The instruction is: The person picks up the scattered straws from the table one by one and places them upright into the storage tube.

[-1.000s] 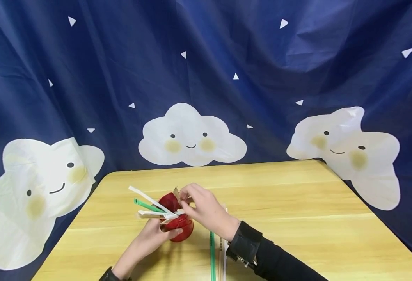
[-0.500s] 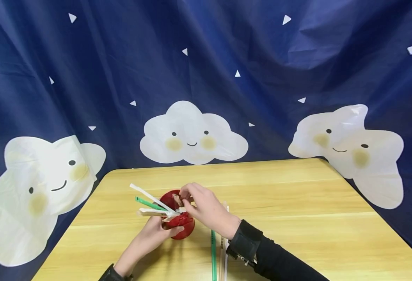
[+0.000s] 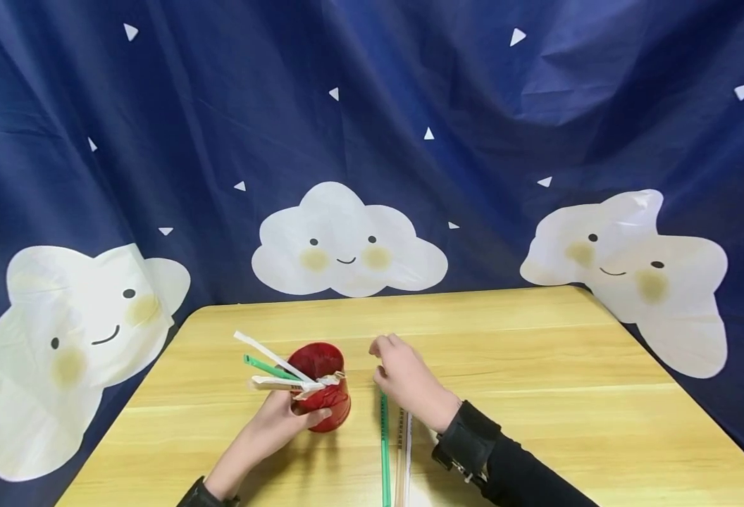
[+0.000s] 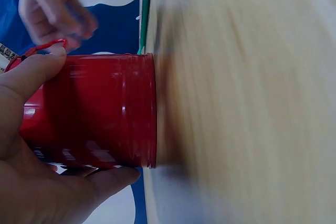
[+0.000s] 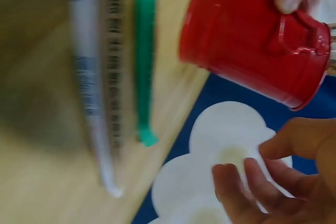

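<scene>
My left hand grips a small red bucket round its side, thumb in front. In the left wrist view the bucket has its base on or just by the table, and a thin red handle shows in the right wrist view. A white straw, a green straw and a paper-wrapped brown straw lean out of its mouth to the left. Crumpled paper lies at its rim. My right hand, fingers loosely bent, holds nothing and hovers right of the bucket.
Below and beside my right hand, a green straw, a brown straw and a white straw lie side by side on the wooden table. A blue curtain with white clouds hangs behind the table.
My right hand has let go of the crumpled brownish wrapper at the bucket's mouth and moved right, above the straws on the table. The left hand keeps its hold on the bucket.
</scene>
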Tool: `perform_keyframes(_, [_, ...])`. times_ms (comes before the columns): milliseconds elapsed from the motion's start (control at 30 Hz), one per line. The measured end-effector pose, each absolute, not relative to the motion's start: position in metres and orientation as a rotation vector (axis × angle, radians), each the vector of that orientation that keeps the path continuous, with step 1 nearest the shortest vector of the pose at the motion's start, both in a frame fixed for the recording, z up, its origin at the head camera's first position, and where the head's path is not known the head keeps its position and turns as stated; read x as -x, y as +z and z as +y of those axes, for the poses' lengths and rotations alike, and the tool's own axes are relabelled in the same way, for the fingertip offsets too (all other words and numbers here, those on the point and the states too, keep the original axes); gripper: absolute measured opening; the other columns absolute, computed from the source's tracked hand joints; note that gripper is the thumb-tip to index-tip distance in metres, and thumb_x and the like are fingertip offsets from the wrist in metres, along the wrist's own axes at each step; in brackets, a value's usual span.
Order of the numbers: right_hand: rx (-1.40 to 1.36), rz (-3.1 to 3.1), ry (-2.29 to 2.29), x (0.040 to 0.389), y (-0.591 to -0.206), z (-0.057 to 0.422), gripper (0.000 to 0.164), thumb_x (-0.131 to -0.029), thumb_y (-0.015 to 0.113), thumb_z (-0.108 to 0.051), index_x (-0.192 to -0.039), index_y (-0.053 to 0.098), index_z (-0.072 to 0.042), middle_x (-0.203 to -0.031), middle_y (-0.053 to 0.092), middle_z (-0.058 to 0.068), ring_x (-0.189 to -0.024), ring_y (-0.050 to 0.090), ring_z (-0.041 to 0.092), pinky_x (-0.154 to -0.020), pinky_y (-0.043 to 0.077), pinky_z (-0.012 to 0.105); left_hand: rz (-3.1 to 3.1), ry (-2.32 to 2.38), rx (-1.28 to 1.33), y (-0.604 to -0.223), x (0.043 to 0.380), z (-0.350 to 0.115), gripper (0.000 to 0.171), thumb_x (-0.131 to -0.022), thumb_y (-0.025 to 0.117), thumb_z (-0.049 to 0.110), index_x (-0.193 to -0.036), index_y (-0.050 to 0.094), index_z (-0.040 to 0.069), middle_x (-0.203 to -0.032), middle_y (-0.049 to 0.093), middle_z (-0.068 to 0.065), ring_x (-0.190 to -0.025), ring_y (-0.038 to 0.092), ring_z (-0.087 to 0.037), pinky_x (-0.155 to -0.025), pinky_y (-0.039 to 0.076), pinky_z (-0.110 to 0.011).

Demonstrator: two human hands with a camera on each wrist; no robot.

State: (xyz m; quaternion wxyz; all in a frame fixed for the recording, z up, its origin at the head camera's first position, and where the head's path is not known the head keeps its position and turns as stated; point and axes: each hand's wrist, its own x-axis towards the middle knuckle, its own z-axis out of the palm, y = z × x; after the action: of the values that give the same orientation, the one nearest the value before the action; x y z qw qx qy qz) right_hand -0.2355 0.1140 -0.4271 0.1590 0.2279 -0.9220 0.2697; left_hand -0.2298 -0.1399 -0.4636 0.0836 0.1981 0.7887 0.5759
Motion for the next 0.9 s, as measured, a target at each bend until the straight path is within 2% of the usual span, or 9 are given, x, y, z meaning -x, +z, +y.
perform_keyframes(133, [-0.585, -2.791, 0.745, 0.227, -0.434, 0.123, 0.019, -0.084, 0.069, 0.002, -0.102, 0.062, 0.004, -0.091, 0.061, 0.012, -0.075, 0.055, 0.018, -0.067, 0.052, 0.033, 2.364, 1.719, -0.593, -0.465, 0.230, -0.142, 0.063, -0.085, 0.082, 0.010, -0.141, 0.052, 0.006, -0.139, 0.059, -0.013, -0.129, 0.055, -0.022, -0.100, 0.046, -0.022])
perform_keyframes(233, [-0.471, -2.931, 0.687, 0.220, -0.436, 0.129, 0.013, -0.081, 0.068, 0.002, -0.090, 0.060, 0.002, -0.082, 0.057, 0.010, -0.069, 0.050, 0.018, -0.059, 0.048, 0.033, 2.358, 1.720, -0.608, -0.464, 0.230, -0.142, 0.064, -0.085, 0.082, 0.010, -0.142, 0.051, 0.006, -0.140, 0.058, -0.014, -0.130, 0.055, -0.023, -0.101, 0.045, -0.023])
perform_keyframes(333, [-0.322, -3.040, 0.609, 0.214, -0.439, 0.134, 0.014, -0.079, 0.071, -0.002, -0.082, 0.057, -0.001, -0.075, 0.054, 0.008, -0.065, 0.049, 0.020, -0.053, 0.046, 0.034, 2.350, 1.719, -0.630, -0.463, 0.230, -0.141, 0.066, -0.085, 0.081, 0.011, -0.143, 0.050, 0.006, -0.141, 0.057, -0.014, -0.131, 0.054, -0.027, -0.102, 0.045, -0.023])
perform_keyframes(500, [-0.202, -3.126, 0.550, 0.208, -0.444, 0.140, 0.026, -0.079, 0.080, -0.014, -0.082, 0.058, -0.001, -0.076, 0.055, 0.009, -0.067, 0.052, 0.022, -0.057, 0.051, 0.039, 2.369, 1.700, -0.601, -0.465, 0.229, -0.141, 0.065, -0.085, 0.082, 0.011, -0.142, 0.051, 0.006, -0.140, 0.058, -0.014, -0.131, 0.054, -0.028, -0.100, 0.046, -0.024])
perform_keyframes(700, [-0.183, -3.177, 0.572, 0.205, -0.446, 0.141, 0.034, -0.078, 0.085, -0.021, -0.081, 0.057, -0.003, -0.074, 0.055, 0.008, -0.063, 0.053, 0.021, -0.057, 0.051, 0.037, 2.343, 1.720, -0.579, -0.465, 0.228, -0.142, 0.067, -0.085, 0.081, 0.010, -0.144, 0.049, 0.006, -0.142, 0.057, -0.015, -0.132, 0.053, -0.028, -0.100, 0.046, -0.024])
perform_keyframes(900, [-0.155, -3.185, 0.575, 0.207, -0.449, 0.139, 0.025, -0.082, 0.079, -0.014, -0.080, 0.058, -0.001, -0.076, 0.056, 0.011, -0.064, 0.055, 0.023, -0.057, 0.053, 0.037, 2.345, 1.723, -0.571, -0.464, 0.229, -0.140, 0.067, -0.085, 0.082, 0.009, -0.144, 0.049, 0.006, -0.142, 0.056, -0.014, -0.132, 0.052, -0.028, -0.100, 0.046, -0.024])
